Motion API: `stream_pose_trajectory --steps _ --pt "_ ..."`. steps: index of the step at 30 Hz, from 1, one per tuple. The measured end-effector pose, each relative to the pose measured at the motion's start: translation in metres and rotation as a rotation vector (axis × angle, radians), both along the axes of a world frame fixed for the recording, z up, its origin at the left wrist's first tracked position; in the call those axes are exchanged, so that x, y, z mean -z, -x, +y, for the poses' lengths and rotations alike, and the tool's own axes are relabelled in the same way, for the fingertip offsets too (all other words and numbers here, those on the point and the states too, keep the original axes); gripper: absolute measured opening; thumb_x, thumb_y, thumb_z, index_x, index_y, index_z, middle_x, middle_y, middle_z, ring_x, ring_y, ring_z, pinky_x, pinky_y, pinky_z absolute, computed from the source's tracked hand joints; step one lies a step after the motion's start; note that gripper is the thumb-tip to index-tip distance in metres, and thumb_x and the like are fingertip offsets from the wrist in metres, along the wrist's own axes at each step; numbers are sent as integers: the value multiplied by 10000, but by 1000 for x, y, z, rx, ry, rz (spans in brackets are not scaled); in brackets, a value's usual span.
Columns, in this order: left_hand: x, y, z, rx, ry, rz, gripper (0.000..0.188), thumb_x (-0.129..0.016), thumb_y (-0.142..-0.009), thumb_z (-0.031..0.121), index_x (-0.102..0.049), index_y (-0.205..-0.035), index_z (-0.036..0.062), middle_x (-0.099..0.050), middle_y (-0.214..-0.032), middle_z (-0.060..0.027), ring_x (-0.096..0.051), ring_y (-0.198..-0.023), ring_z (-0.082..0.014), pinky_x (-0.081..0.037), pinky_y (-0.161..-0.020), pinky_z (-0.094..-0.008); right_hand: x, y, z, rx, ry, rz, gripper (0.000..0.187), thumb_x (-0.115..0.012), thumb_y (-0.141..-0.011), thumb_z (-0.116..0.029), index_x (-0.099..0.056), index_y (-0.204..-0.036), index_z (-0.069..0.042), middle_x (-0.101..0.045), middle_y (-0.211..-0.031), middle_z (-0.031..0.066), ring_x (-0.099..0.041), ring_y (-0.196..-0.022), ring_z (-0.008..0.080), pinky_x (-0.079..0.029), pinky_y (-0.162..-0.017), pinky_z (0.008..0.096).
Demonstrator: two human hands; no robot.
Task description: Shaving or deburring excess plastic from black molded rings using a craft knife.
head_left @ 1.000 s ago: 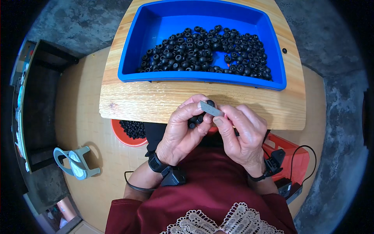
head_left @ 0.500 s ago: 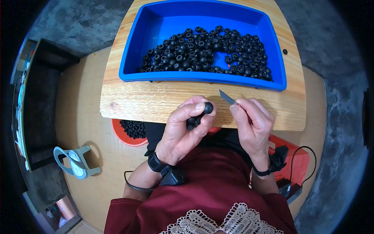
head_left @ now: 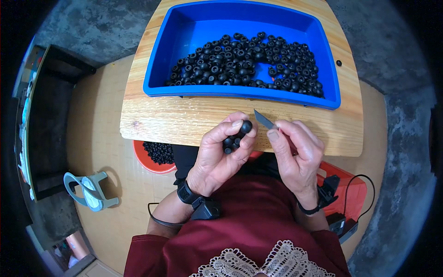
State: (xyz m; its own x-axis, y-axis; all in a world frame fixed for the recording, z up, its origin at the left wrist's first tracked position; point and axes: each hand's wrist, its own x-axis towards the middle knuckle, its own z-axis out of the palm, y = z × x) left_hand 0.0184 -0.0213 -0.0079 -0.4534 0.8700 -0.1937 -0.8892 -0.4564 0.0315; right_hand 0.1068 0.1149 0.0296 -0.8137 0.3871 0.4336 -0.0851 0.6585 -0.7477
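Observation:
Several small round black rubber parts [head_left: 246, 127] are in my left hand [head_left: 221, 147]; one is pinched between thumb and forefinger, and others rest against the curled fingers. My right hand [head_left: 297, 145] grips a knife [head_left: 264, 120] with a pointed grey blade. The blade slants up and left, a short way to the right of the pinched part and not touching it. Most of the knife's handle is hidden by my fingers. Beyond both hands, a blue tray [head_left: 242, 92] holds a heap of the same black parts, many with a round hollow showing.
The tray stands on a wooden table [head_left: 161, 117]. One loose black part [head_left: 338, 63] lies right of it. Below the table's left edge is a red basin [head_left: 140, 159] of small black pieces. A red crate [head_left: 355, 189] stands at right, a pale blue stool [head_left: 94, 191] at left.
My right hand has moved slightly left, bringing the knife blade closer to the black part pinched in my left hand. The left hand has barely moved.

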Motion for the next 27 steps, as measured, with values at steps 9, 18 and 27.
stream_pose_trajectory --steps 9,18,27 --pt "1 1 1 -44 1 -16 202 -606 -836 88 -587 -1034 50 -562 -860 -109 -518 -710 -181 -455 -609 -261 -17 19 19 108 84 -54 151 -694 -796 -117 -615 -821 10 -588 -678 104 -572 -551 197 -429 -496 287" --pt "-1 6 -2 -56 116 44 147 -556 -895 178 -581 -1004 84 -524 -835 -101 -482 -636 -157 -339 -386 -208 -25 84 51 -13 -324 -290 147 -636 -756 -164 -677 -810 -33 -643 -746 179 -630 -702 354 -491 -628 422" --pt "-3 14 -2 -11 164 3 170 -498 -943 241 -572 -971 91 -547 -781 -71 -478 -580 -136 -323 -366 -202 -14 121 52 -89 -440 -426 228 -661 -738 -175 -679 -928 -50 -657 -789 173 -643 -747 321 -497 -693 384"
